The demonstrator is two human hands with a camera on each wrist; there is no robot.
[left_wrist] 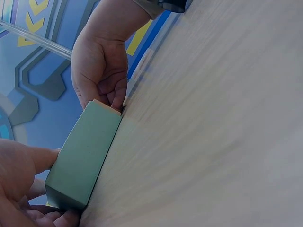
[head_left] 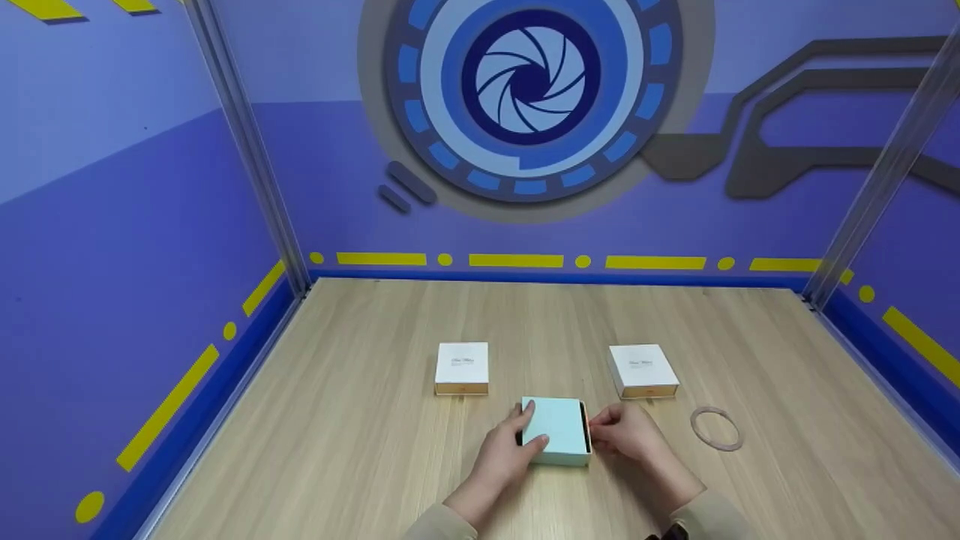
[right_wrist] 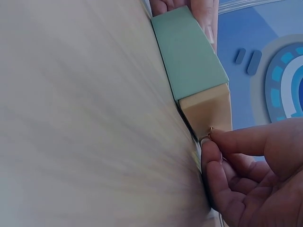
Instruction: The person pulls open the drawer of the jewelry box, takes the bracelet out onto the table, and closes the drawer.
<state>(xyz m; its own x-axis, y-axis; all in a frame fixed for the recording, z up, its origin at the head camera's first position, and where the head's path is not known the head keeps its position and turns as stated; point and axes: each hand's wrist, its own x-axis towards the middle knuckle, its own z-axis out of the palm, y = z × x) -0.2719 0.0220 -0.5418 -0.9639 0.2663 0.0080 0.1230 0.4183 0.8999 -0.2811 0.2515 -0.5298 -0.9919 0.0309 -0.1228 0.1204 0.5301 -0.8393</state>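
Note:
A mint-green drawer-style box (head_left: pixel 555 426) lies on the table in front of me. My left hand (head_left: pixel 499 451) grips its left side, with the thumb and a finger over the top. At the opposite end, my right hand (head_left: pixel 628 431) pinches a small metal pull (right_wrist: pixel 211 129) on the tan drawer front (right_wrist: pixel 206 108). In the head view a narrow dark gap shows along the box's right edge, where the drawer stands slightly out of its sleeve. The drawer's contents are hidden.
Two white boxes with tan fronts stand farther back, one at left (head_left: pixel 462 364) and one at right (head_left: pixel 643 367). A pale bangle-like ring (head_left: pixel 694 427) lies to the right of my right hand. Blue walls enclose the wooden table (head_left: pixel 360 420) at the back and sides.

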